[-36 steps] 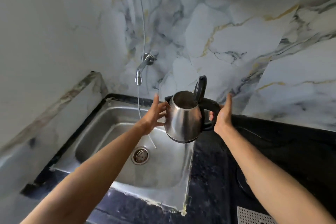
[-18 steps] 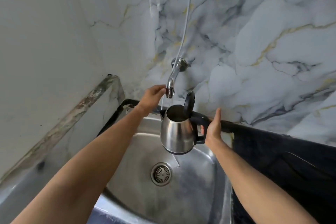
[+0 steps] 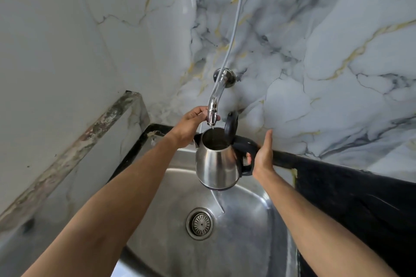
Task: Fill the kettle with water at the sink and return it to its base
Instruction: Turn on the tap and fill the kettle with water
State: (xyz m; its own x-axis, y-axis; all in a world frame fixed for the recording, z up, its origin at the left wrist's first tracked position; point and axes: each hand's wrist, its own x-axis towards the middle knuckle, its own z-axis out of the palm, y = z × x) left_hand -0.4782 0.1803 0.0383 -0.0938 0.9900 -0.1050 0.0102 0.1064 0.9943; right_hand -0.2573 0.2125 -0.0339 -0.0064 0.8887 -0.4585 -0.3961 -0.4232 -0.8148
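Observation:
A steel kettle (image 3: 215, 164) with a black handle hangs over the sink (image 3: 243, 227), its black lid (image 3: 231, 127) flipped up. My right hand (image 3: 262, 155) grips the handle from the right. The kettle's open mouth is directly under the chrome tap (image 3: 213, 105), which juts from the marble wall. My left hand (image 3: 191, 122) is closed around the tap's tip, just above the kettle's spout. A thin stream of water drops from the tap into the kettle. The kettle's base is out of view.
The sink has a round drain strainer (image 3: 200, 224) in the middle. A black counter (image 3: 351, 198) runs to the right of it. A thin hose (image 3: 236, 18) hangs down the marble wall to the tap. A marble ledge (image 3: 74, 148) slopes along the left.
The kettle has travelled left from the counter's edge to under the tap. My left hand left the kettle's side and closed on the tap's tip. Water now trickles out.

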